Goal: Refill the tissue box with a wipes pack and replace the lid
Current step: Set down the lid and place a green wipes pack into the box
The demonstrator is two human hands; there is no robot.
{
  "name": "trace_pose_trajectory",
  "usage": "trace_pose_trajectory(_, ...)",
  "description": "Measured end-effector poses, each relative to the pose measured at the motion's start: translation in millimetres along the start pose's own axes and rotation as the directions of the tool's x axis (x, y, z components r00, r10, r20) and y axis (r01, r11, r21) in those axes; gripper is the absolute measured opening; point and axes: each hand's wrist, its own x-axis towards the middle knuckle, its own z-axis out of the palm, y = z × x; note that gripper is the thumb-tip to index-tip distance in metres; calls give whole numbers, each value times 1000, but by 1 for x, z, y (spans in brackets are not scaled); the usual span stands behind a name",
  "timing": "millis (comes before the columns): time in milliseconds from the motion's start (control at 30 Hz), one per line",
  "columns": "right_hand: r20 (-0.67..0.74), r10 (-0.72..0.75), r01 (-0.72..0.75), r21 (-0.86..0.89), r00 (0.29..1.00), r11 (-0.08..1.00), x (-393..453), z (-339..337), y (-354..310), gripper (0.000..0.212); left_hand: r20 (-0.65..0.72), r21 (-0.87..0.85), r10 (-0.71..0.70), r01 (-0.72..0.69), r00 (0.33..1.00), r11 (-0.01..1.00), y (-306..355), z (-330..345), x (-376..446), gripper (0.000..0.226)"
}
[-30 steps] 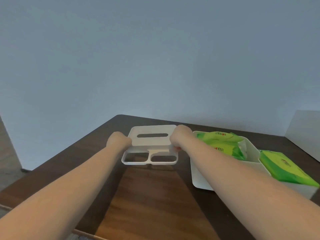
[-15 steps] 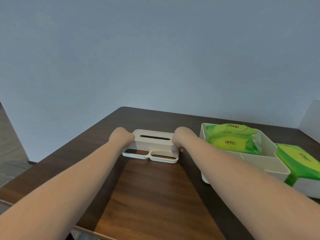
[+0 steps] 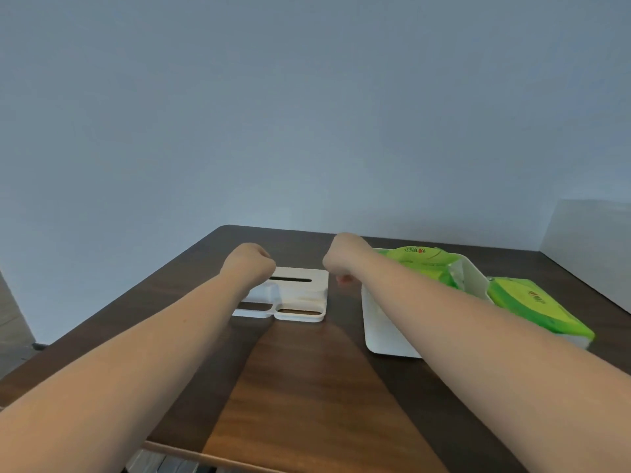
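Lid [image 3: 297, 295] flat on the surface [image 3: 307, 387] left of the tissue box [image 3: 382, 322], both the left hand [image 3: 249, 264] and right hand [image 3: 345, 257] curled, empty; wipes pack [image 3: 536, 305] looks light, soft, slick-film, so grip its long edges.

white lid [image 3: 293, 295] lies flat on the dark counter [image 3: 307, 387]; both hands, left [image 3: 251, 262] and right [image 3: 345, 256], hover curled above it, beside a tissue box [image 3: 379, 322] holding green wipes [image 3: 423, 262].
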Motion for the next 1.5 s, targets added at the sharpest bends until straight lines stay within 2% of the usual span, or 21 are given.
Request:
trace_pose_trajectory(33, -57, -25, 29, 66, 998, 997, -6, -9, 5, 30, 10, -12, 12, -12, 1000, 1000, 8, 1, -6, 17)
trace_pose_trajectory(167, -275, 10, -8, 9, 961, 1000, -26, -45, 33, 25, 55, -74, 88, -83, 995, 994, 46, 9, -33, 10)
trace_pose_trajectory(333, -416, 95, -95, 20, 905, 995, -44, -78, 90, 8, 95, -171, 231, -213, 968, 962, 90, 29, -58, 29)
trace_pose_trajectory(400, -444, 163, -170, 23, 881, 985, -49, -86, 112, 11, 107, -176, 284, -263, 953, 949, 104, 39, -65, 36)
trace_pose_trajectory(500, -409, 312, -338, 9, 857, 941, -53, -92, 145, 32, 146, -44, 347, -345, 926, 938, 119, 51, -70, 51)
trace_pose_trajectory(633, -316, 458, -485, -9, 831, 874, -54, -92, 183, 53, 252, 183, 333, -383, 909, 905, 122, 64, -65, 63)
trace_pose_trajectory(733, -245, 506, -527, -23, 827, 850, -52, -88, 200, 61, 202, 292, 339, -387, 919, 875, 120, 73, -58, 55)
trace_pose_trajectory(833, -196, 531, -554, -86, 825, 828, -38, -78, 214, 80, 168, 324, 367, -403, 915, 856, 119, 78, -54, 50)
trace_pose_trajectory(900, -173, 554, -576, -118, 814, 809, -34, -71, 219, 86, 144, 295, 395, -420, 908, 858, 118, 83, -52, 59)
trace_pose_trajectory(1033, -157, 566, -586, -161, 810, 794, -43, -71, 220, 91, 185, 309, 411, -450, 893, 838, 120, 93, -55, 78)
trace_pose_trajectory(1100, -166, 550, -573, -160, 819, 804, -45, -73, 219, 91, 195, 358, 400, -444, 896, 821, 121, 96, -54, 72)
trace_pose_trajectory(1133, -179, 542, -568, -154, 821, 809, -45, -73, 220, 89, 194, 371, 395, -440, 898, 818, 121, 97, -53, 60)
trace_pose_trajectory(1200, -206, 530, -561, -143, 822, 815, -45, -73, 223, 85, 167, 396, 409, -441, 897, 805, 122, 97, -53, 19)
trace_pose_trajectory(1233, -219, 523, -558, -140, 823, 818, -44, -73, 225, 83, 151, 390, 422, -446, 894, 806, 122, 96, -53, 11)
trace_pose_trajectory(1333, -243, 509, -547, -125, 826, 828, -41, -73, 226, 79, 62, 245, 446, -446, 893, 861, 123, 92, -52, 21)
trace_pose_trajectory(1400, -254, 500, -538, -108, 828, 836, -39, -75, 225, 76, -44, 122, 447, -439, 893, 890, 128, 86, -49, 24)
trace_pose_trajectory(1500, -315, 475, -519, -70, 822, 852, -36, -80, 221, 70, -222, 35, 456, -461, 862, 887, 136, 73, -43, 25)
